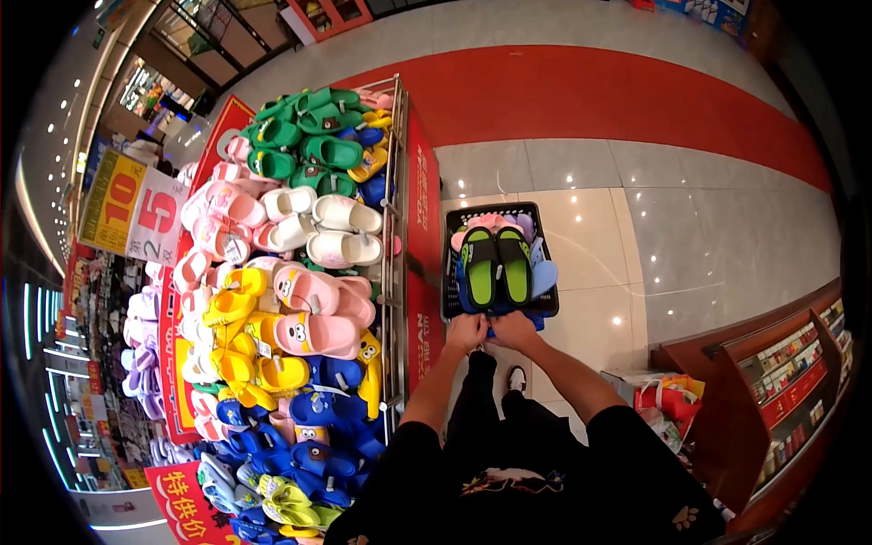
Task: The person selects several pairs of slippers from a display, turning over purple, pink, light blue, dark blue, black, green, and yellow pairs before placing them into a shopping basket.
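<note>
A black shopping basket (448, 289) is in front of me in the head view, with slippers piled inside. On top lies a pair of black slippers (498, 265) with bright green footbeds. Pink slippers (495, 221) and a light blue slipper (543, 275) show around that pair. My left hand (466, 332) is closed at the basket's near edge. Just beside it, my right hand (514, 331) is closed on the same edge. Both sets of fingers are partly hidden from above.
To the left, a metal-railed display bin (392, 227) holds heaps of green, white, pink, yellow and blue slippers. Price signs (132, 207) stand behind it. A wooden shelf unit (772, 400) and a bag (668, 400) are at right. A red strip (581, 95) crosses the tiled floor.
</note>
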